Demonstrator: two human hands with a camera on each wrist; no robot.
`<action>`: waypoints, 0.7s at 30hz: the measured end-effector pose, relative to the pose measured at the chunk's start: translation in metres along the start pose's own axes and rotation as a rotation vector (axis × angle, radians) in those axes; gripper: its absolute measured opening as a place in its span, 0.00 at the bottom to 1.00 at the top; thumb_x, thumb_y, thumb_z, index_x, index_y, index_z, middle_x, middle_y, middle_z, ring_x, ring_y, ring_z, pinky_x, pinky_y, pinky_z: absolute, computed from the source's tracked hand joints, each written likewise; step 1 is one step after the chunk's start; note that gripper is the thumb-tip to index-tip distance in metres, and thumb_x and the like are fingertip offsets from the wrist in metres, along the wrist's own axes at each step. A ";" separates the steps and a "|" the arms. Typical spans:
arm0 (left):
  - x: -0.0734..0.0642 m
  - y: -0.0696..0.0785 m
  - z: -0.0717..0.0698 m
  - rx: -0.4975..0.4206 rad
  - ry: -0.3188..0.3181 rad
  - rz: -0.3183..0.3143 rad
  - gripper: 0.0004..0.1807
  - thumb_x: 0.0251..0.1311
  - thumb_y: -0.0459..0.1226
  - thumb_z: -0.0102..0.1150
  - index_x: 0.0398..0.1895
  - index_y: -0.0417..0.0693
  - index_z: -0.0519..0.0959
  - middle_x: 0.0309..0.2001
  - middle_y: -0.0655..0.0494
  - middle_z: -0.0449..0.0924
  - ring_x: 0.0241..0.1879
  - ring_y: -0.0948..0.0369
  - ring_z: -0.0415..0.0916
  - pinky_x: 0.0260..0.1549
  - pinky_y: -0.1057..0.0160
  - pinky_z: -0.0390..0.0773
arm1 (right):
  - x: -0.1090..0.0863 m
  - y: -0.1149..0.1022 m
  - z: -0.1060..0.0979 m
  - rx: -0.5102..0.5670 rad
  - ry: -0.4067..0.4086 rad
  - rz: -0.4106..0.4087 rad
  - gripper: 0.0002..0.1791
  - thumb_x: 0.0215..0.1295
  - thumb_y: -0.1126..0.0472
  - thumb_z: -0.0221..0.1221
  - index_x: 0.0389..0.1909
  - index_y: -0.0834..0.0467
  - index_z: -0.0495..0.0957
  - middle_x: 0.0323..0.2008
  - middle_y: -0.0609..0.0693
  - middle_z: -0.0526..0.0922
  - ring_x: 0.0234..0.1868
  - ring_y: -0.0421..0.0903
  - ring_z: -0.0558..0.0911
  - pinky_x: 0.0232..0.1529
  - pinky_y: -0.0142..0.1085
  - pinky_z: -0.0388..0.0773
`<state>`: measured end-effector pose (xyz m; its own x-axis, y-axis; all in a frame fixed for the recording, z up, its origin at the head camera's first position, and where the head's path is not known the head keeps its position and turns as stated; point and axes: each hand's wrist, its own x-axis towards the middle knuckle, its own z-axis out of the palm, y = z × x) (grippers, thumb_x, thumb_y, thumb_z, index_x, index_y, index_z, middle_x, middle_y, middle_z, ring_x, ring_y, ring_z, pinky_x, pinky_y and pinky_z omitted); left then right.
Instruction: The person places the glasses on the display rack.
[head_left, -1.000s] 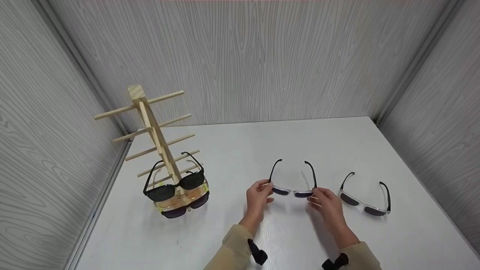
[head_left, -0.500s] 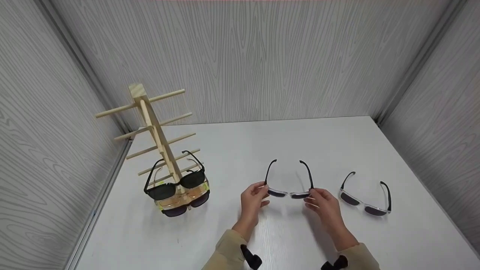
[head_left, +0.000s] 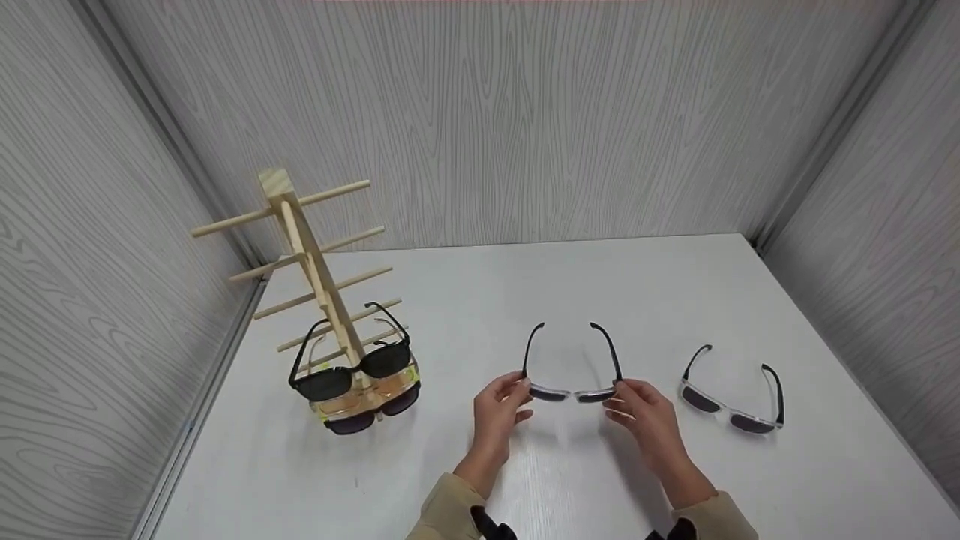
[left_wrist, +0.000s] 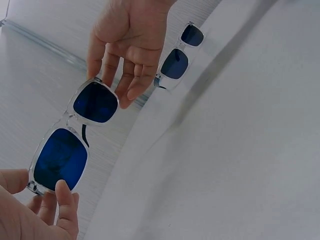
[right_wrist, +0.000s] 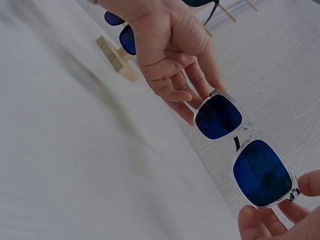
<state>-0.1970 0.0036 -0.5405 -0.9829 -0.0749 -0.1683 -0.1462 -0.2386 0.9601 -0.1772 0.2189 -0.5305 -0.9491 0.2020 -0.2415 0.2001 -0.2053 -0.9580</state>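
Observation:
A pair of clear-framed sunglasses [head_left: 551,394] with dark lenses and black temples is held up over the table, temples unfolded and pointing away. My left hand [head_left: 496,416] pinches its left end by the hinge, and my right hand [head_left: 646,416] pinches the right end. In both wrist views the lenses [left_wrist: 61,157] look deep blue, with fingers at each outer corner. A second pair of clear-framed sunglasses [head_left: 726,411] lies unfolded on the table, just right of my right hand.
At the left stands a wooden display rack [head_left: 319,277] with several pegs. Black sunglasses [head_left: 330,382] hang low on it, above a yellow-tinted pair [head_left: 341,407] and a dark-lensed pair [head_left: 352,424]. Grained panels [head_left: 480,127] enclose the white table [head_left: 465,300] at the back and sides.
Both hands have shifted a little to the left and slightly toward me, carrying the clear-framed sunglasses. The rack and the other sunglasses stay put.

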 end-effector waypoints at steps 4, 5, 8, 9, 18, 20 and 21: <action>-0.004 0.001 -0.004 0.018 -0.011 0.012 0.18 0.57 0.38 0.63 0.48 0.39 0.78 0.37 0.50 0.78 0.38 0.55 0.80 0.32 0.61 0.81 | -0.004 0.000 0.002 -0.015 -0.006 0.006 0.19 0.65 0.59 0.57 0.51 0.69 0.70 0.41 0.56 0.78 0.46 0.54 0.79 0.46 0.41 0.78; -0.005 0.002 -0.005 0.013 -0.016 0.011 0.18 0.57 0.38 0.63 0.49 0.38 0.77 0.37 0.50 0.78 0.38 0.54 0.80 0.32 0.61 0.81 | -0.005 0.000 0.002 -0.011 -0.010 0.004 0.19 0.65 0.60 0.57 0.50 0.69 0.70 0.41 0.56 0.78 0.45 0.54 0.79 0.46 0.41 0.78; -0.009 0.004 -0.010 0.001 -0.026 0.010 0.19 0.56 0.38 0.63 0.49 0.38 0.77 0.38 0.50 0.79 0.39 0.54 0.80 0.32 0.61 0.81 | -0.007 -0.001 0.004 0.004 -0.028 0.002 0.19 0.65 0.60 0.57 0.50 0.69 0.71 0.40 0.56 0.79 0.46 0.56 0.79 0.45 0.42 0.78; -0.010 0.004 -0.011 -0.002 -0.028 0.009 0.19 0.56 0.38 0.63 0.49 0.38 0.77 0.38 0.50 0.79 0.39 0.54 0.80 0.32 0.61 0.81 | -0.007 -0.001 0.004 0.009 -0.035 0.002 0.19 0.65 0.60 0.57 0.50 0.69 0.71 0.40 0.56 0.79 0.46 0.57 0.78 0.45 0.42 0.78; -0.019 0.012 -0.021 0.029 -0.054 -0.001 0.21 0.55 0.40 0.64 0.50 0.39 0.76 0.38 0.52 0.80 0.38 0.56 0.80 0.33 0.60 0.81 | -0.010 -0.001 0.007 0.021 -0.066 0.022 0.23 0.65 0.60 0.57 0.54 0.71 0.68 0.40 0.56 0.78 0.46 0.56 0.78 0.45 0.41 0.78; -0.021 0.013 -0.023 0.032 -0.057 0.001 0.21 0.56 0.40 0.64 0.50 0.40 0.76 0.39 0.52 0.80 0.39 0.56 0.80 0.33 0.60 0.81 | -0.011 -0.002 0.007 0.026 -0.072 0.015 0.23 0.64 0.60 0.58 0.54 0.71 0.68 0.40 0.57 0.78 0.46 0.57 0.78 0.45 0.42 0.78; -0.022 0.014 -0.023 0.034 -0.057 0.000 0.21 0.56 0.40 0.64 0.50 0.40 0.76 0.39 0.52 0.80 0.40 0.55 0.80 0.33 0.60 0.81 | -0.012 -0.002 0.008 0.028 -0.074 0.012 0.22 0.64 0.60 0.58 0.53 0.71 0.69 0.40 0.57 0.78 0.47 0.57 0.78 0.45 0.42 0.78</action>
<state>-0.1752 -0.0207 -0.5288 -0.9875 -0.0191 -0.1563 -0.1491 -0.2056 0.9672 -0.1686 0.2095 -0.5244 -0.9623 0.1282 -0.2398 0.2055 -0.2343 -0.9502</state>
